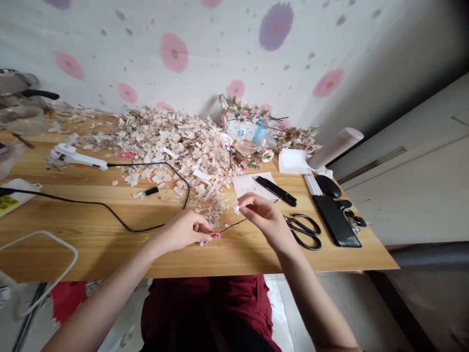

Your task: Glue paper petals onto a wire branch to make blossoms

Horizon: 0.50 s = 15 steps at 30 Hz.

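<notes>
1. Wooden counter [73,249]: heap of pale petal scraps [172,146] at the back, white glue gun [73,156] on the left, black-handled scissors [304,232] on the right.
2. Left hand [183,232]: fingers [203,225] narrow, pinching a thin dark stem [230,227] near its pink tip [218,235], just above the counter.
3. Right hand [266,220]: fingers narrow, holding a small pale petal [237,209] just beside the stem's far end.
</notes>
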{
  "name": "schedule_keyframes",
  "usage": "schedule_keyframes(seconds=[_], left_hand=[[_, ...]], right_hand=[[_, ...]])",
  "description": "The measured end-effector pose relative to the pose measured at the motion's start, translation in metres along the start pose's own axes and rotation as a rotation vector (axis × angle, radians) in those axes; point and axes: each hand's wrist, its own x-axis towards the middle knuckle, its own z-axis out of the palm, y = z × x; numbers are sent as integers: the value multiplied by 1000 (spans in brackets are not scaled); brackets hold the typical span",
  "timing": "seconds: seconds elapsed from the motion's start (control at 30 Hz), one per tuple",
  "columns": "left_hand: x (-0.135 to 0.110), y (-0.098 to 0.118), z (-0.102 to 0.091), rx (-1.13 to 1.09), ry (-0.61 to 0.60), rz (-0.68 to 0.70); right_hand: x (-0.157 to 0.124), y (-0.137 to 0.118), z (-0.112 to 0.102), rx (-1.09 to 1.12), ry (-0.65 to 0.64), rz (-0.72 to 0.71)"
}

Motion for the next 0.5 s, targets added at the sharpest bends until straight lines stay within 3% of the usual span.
schedule_keyframes(seconds=[0.13, 0.23, 0.37, 0.5], left_hand=[[-1, -1, 1, 51, -12, -19], [-5, -1, 3, 116, 15, 56], [-9, 3, 5, 95, -35, 215], [-13, 10, 5, 121, -68, 249]], right_hand=[[-21, 19, 16, 33, 217, -83], [-29, 31, 24, 54, 334, -119], [-31, 42, 26, 28, 419, -116], [-26, 47, 26, -28, 440, -126]])
